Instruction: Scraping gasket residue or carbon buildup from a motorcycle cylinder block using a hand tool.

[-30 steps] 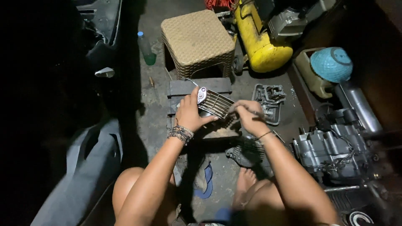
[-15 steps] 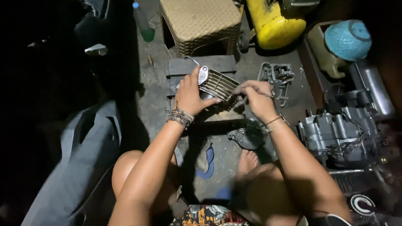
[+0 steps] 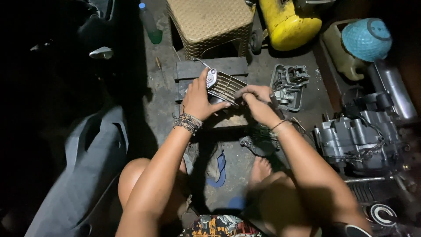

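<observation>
Finned cylinder point(image 3: 226, 86) is held over a wooden block point(image 3: 206, 68), gripped from the left by the left hand point(image 3: 199, 98) and met from the right by the right hand point(image 3: 258, 103). Woven stool point(image 3: 209, 24) is set behind the block, bottle point(image 3: 150, 24) to its left. Cylinder head point(image 3: 287, 83) lies right of the hands, engine case point(image 3: 357, 140) further right. Compressor tank point(image 3: 289, 22) is placed right of the stool.

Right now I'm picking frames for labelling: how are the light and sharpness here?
Head view: uneven light, with the left third almost black; left hand and finned engine part lit and fairly sharp; right hand slightly motion-blurred; yellow tank bright, not glaring; lower edge soft.
</observation>
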